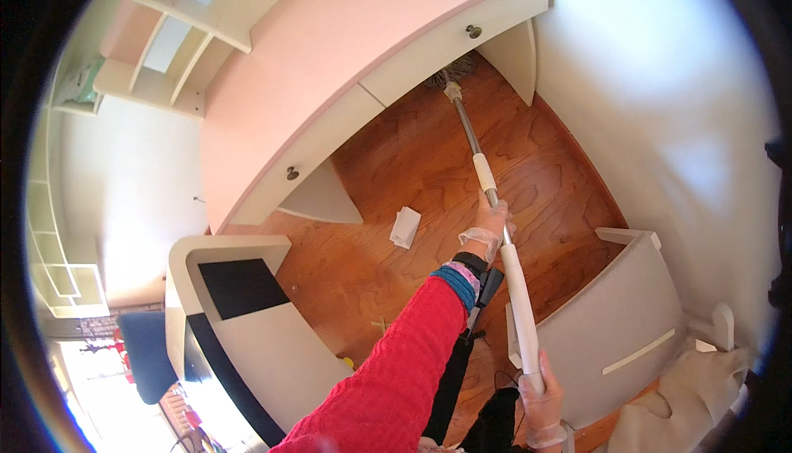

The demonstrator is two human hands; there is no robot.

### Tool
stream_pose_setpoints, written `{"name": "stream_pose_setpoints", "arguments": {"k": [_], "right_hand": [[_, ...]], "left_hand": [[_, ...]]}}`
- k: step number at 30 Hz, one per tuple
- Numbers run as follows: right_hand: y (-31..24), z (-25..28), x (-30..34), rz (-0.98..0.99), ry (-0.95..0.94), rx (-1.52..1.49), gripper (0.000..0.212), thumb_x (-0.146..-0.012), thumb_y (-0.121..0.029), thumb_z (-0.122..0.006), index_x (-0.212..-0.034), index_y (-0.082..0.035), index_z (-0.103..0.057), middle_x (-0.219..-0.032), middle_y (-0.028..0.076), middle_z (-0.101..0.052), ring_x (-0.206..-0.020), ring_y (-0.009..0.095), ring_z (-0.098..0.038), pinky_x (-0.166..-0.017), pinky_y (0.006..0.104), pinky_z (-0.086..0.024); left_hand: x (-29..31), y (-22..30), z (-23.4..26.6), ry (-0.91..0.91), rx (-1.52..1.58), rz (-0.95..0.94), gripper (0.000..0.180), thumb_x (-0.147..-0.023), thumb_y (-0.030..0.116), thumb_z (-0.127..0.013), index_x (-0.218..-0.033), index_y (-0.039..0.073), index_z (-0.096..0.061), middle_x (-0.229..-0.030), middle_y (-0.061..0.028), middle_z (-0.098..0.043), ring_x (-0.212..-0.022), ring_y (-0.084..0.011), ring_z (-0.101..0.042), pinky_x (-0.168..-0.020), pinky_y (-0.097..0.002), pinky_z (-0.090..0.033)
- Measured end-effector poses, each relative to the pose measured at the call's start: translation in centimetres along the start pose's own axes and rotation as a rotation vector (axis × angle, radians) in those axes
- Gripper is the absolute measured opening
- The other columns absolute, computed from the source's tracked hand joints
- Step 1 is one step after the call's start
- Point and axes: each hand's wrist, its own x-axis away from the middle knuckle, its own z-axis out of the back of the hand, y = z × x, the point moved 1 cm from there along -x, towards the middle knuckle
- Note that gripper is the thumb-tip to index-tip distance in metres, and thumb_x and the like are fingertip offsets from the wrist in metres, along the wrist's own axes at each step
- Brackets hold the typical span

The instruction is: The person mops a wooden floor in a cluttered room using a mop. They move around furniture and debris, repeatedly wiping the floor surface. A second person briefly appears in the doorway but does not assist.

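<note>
Gripping a mop (516, 288), left hand (492, 220) curled around its middle, right hand (540, 402) clasping its end

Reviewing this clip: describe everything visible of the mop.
The mop has a long pole with shiny, metal-looking stretches and two white sleeves, the nearer one longer. A pale joint links it to a grey, stringy-looking head, partly hidden beneath the drawer front and apparently resting on the wood-look floor. The pole slants back toward the person. The left hand grips it between the sleeves; the right hand holds it near its end. Whether the head is wet is unclear.
</note>
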Motion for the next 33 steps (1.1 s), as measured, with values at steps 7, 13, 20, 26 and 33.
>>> {"name": "stream_pose_setpoints", "arguments": {"k": [7,13,20,26,33], "right_hand": [[-0.2,0.3,1.6,0.136,-0.110,0.233,0.059,-0.077,0.001,-0.064,-0.133,0.000,-0.045,-0.115,0.014,-0.060,-0.097,0.014,-0.056,-0.083,0.0262,-0.045],[1.2,-0.1,2.6,0.173,-0.221,0.266,0.062,-0.078,-0.004,-0.066,-0.135,-0.007,-0.044,-0.106,0.017,-0.065,-0.089,0.015,-0.060,-0.075,0.0275,-0.048],[2.6,0.7,3.6,0.268,-0.327,0.435,0.061,-0.078,-0.013,-0.067,-0.134,-0.022,-0.046,-0.093,0.024,-0.064,-0.083,0.033,-0.066,-0.072,0.0348,-0.050],[2.5,2.1,4.9,0.380,-0.290,0.539,0.065,-0.077,-0.014,-0.067,-0.137,-0.026,-0.043,-0.079,0.019,-0.062,-0.073,0.037,-0.063,-0.066,0.0404,-0.050],[0.7,6.4,6.6,0.389,-0.111,0.555,0.060,-0.075,-0.009,-0.068,-0.131,-0.021,-0.050,-0.082,0.019,-0.063,-0.076,0.036,-0.063,-0.067,0.0392,-0.050]], "left_hand": [[3.0,-1.2,4.7,0.092,0.032,-0.038,0.038,-0.091,0.012,-0.046,-0.124,0.018,-0.027,-0.068,-0.0075,-0.047,-0.041,-0.0186,-0.047,-0.035,-0.0334,-0.041],[6.1,-2.6,10.0,0.179,0.086,-0.048,0.029,-0.091,0.012,-0.046,-0.115,0.018,-0.031,-0.069,-0.0068,-0.047,-0.042,-0.0181,-0.047,-0.036,-0.0330,-0.042],[10.4,-4.4,14.9,0.304,0.173,-0.072,0.023,-0.089,0.013,-0.048,-0.106,0.018,-0.033,-0.067,-0.0056,-0.044,-0.045,-0.0181,-0.047,-0.037,-0.0343,-0.043],[12.6,-5.4,14.7,0.309,0.131,-0.083,0.018,-0.090,0.016,-0.047,-0.103,0.017,-0.035,-0.068,-0.0050,-0.045,-0.047,-0.0179,-0.048,-0.040,-0.0334,-0.044],[12.2,-6.2,9.0,0.228,0.180,-0.078,0.024,-0.088,0.011,-0.044,-0.106,0.019,-0.030,-0.073,-0.0084,-0.045,-0.048,-0.0187,-0.047,-0.039,-0.0352,-0.044]]}}
